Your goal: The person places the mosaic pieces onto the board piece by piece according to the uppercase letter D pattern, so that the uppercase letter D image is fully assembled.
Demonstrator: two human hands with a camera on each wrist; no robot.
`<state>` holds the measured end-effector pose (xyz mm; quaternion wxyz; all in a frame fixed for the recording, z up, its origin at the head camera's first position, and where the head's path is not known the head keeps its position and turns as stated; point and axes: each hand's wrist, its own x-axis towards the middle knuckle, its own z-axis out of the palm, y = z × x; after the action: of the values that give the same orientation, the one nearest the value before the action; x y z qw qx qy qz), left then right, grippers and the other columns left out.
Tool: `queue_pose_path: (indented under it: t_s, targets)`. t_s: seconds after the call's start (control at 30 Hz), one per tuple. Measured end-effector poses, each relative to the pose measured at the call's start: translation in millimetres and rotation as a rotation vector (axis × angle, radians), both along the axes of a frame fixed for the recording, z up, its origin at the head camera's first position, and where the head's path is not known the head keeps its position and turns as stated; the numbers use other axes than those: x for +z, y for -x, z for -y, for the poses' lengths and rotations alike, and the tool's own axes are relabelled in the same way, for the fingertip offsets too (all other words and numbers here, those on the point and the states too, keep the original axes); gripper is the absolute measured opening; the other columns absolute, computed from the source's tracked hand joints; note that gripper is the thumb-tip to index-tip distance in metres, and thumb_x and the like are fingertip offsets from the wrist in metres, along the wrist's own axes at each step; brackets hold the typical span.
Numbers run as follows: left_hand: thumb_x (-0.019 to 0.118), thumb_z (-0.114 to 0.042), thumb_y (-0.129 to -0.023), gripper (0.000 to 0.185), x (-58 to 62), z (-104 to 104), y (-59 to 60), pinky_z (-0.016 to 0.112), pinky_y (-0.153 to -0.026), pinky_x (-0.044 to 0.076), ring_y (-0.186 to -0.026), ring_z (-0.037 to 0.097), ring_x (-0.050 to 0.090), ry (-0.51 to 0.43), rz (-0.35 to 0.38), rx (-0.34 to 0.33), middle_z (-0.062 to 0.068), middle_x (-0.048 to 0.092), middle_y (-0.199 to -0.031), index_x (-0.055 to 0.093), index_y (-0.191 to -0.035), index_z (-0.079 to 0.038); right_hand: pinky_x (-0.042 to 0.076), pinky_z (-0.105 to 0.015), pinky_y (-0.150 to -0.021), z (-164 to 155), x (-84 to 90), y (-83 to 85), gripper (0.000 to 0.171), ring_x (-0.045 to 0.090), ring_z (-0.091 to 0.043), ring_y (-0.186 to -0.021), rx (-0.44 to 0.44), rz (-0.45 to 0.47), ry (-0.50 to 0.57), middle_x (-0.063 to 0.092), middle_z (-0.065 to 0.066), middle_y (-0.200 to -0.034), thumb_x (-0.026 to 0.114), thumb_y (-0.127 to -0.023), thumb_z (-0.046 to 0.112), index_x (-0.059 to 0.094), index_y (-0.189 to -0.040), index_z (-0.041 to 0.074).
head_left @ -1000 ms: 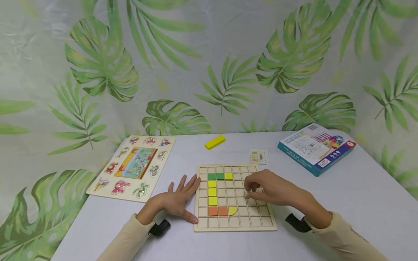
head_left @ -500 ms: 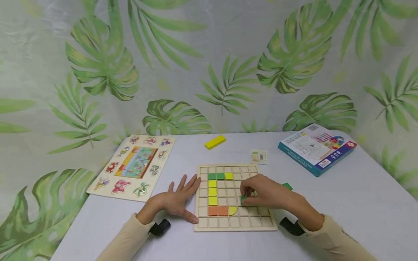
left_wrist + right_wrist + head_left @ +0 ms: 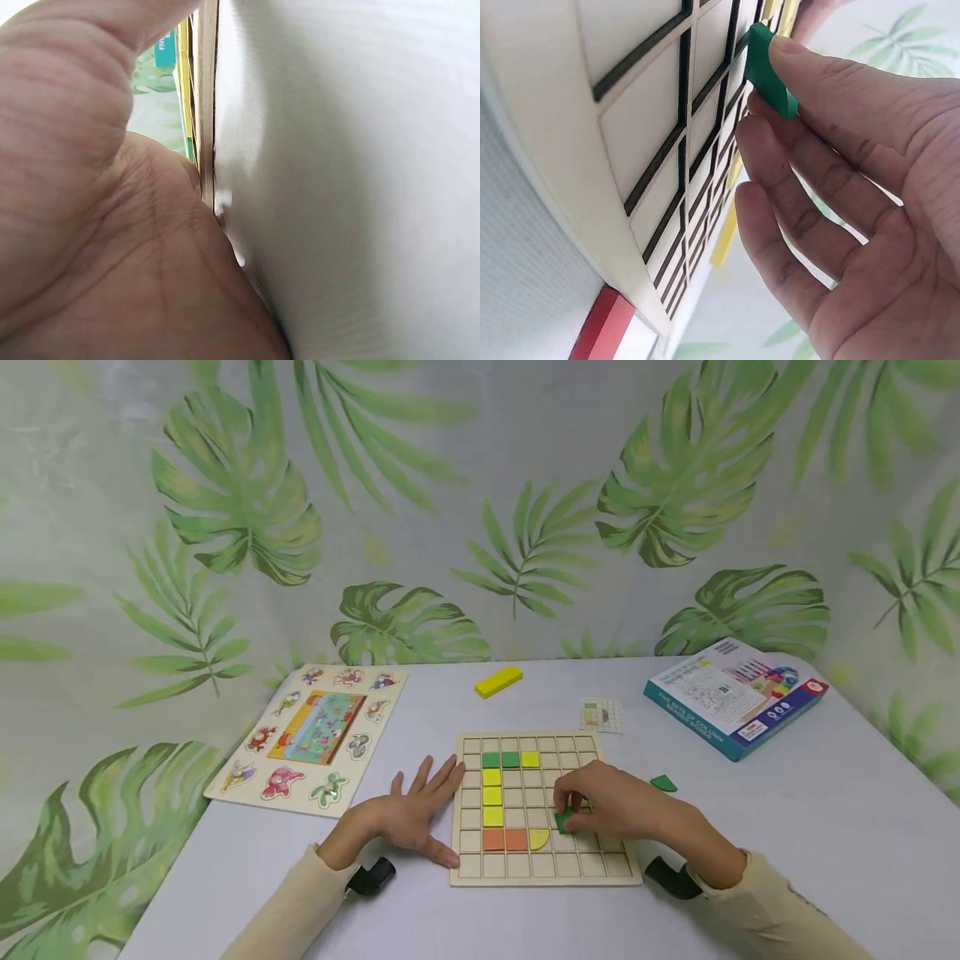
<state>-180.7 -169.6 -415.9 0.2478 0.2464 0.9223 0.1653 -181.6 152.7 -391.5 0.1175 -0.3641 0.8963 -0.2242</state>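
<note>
Left hand (image 3: 408, 817) lies flat, fingers spread; right hand (image 3: 611, 806) pinches.

The head view looks forward and down from above the near edge of the tabletop (image 3: 787, 810), taking in the whole grid board (image 3: 543, 810). The left wrist view sits very close, level with the surface, against that board's edge (image 3: 208, 97). The right wrist view looks closely along the same board's cells (image 3: 641, 127).
</note>
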Motion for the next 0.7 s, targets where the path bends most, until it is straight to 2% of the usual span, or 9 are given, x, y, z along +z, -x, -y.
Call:
queue_pose_path:
  t_s: [0.3,0.7]
  targets:
    - [0.082,-0.055,-0.076,0.129,2.2,1.1,1.9,0.074,-0.113,-0.008,-0.152,0.038,-0.021,-0.008,0.002,0.006,0.007,-0.015,-0.169,-0.004,-0.162,-0.014,0.050,-0.023,-0.072,0.5,1.8,3.2,0.015,0.056,-0.002,-0.078,-0.004,-0.021,-0.012,0.063,0.018,-0.081,0.080,-0.086,0.018,0.066,-0.085,0.023]
    - [0.082,-0.055,-0.076,0.129,0.8,-0.5,2.4,0.075,-0.112,-0.009,-0.152,0.037,-0.023,-0.024,0.022,-0.002,0.007,-0.016,-0.169,-0.005,-0.162,-0.014,0.050,-0.023,-0.072,-3.0,0.5,1.9,0.013,0.056,-0.003,-0.077,-0.003,0.013,0.001,0.064,0.016,-0.082,0.079,-0.087,0.015,0.068,-0.087,0.022]
